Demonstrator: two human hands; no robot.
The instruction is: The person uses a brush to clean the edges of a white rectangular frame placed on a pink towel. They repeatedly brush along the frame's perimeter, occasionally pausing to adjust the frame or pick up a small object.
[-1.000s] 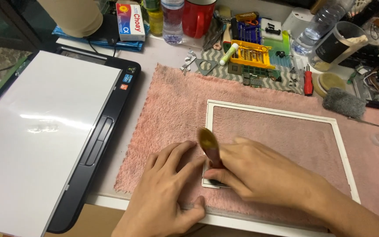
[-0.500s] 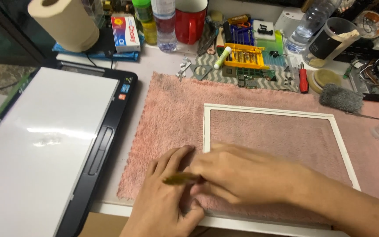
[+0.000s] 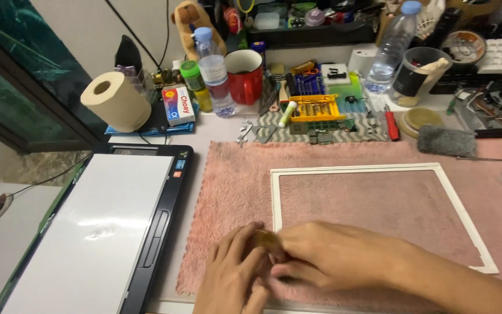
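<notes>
Your small amber tool (image 3: 265, 239) sits at the white frame's (image 3: 275, 197) near-left corner on the pink towel (image 3: 233, 174), near the desk's front edge. Right hand (image 3: 321, 256) fingers clamp it; left hand (image 3: 233, 273) fingers curl together alongside, touching.

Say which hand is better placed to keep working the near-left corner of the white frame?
Right, probably. The right hand lies over the white frame's near-left corner, fingers on the small yellowish piece; the left hand rests on the pink towel beside it.
</notes>
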